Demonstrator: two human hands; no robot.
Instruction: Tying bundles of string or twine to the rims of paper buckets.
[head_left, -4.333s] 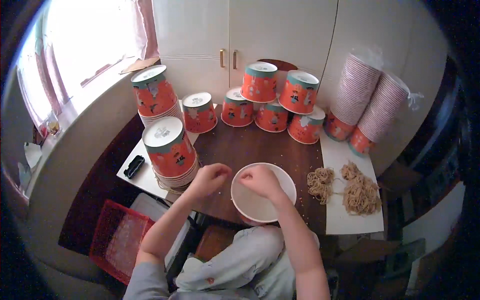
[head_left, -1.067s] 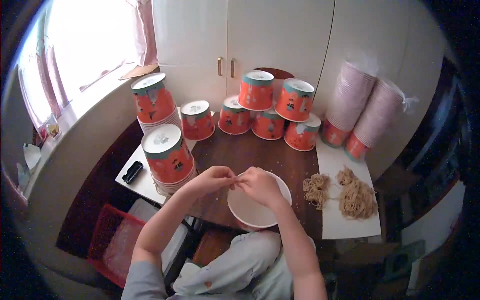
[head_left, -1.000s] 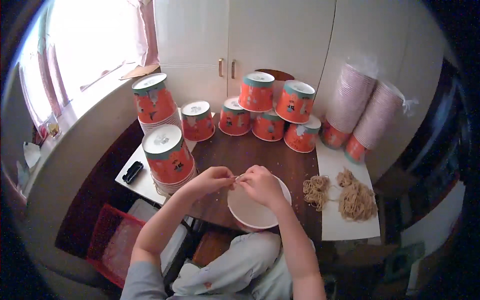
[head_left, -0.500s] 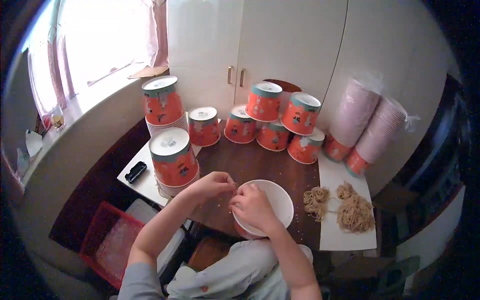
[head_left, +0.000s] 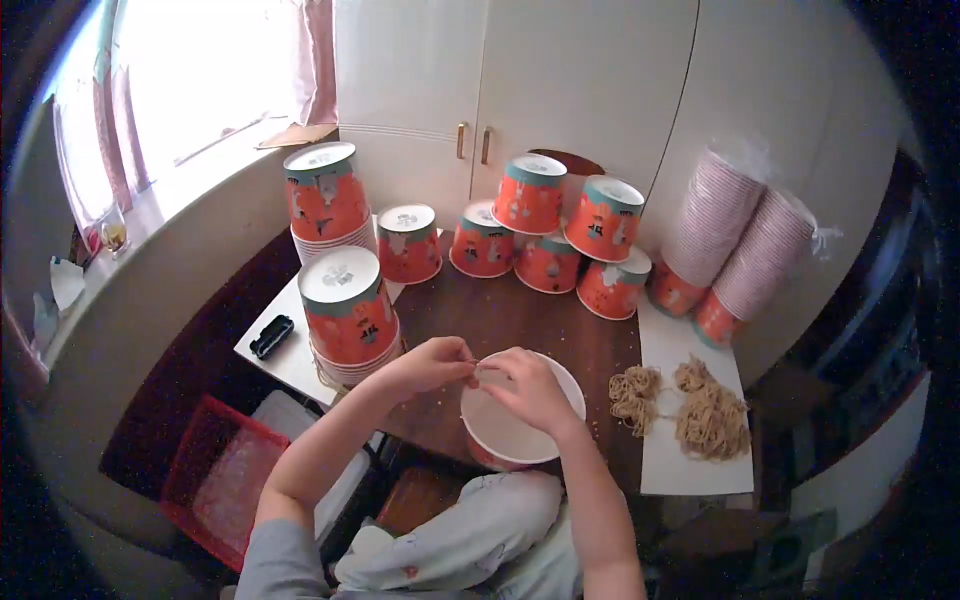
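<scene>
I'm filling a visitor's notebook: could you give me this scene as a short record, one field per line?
Left hand: fingers bent together; anything held is too small to tell
Right hand: above the open bucket, fingertips close to the left hand's
Open bucket: mouth up, white inside
Orange buckets: upside down, behind and to the left
Tan string: two tangled bundles, right side
Wrapped stacks: back right, clear plastic
Red basket: lower left
</scene>
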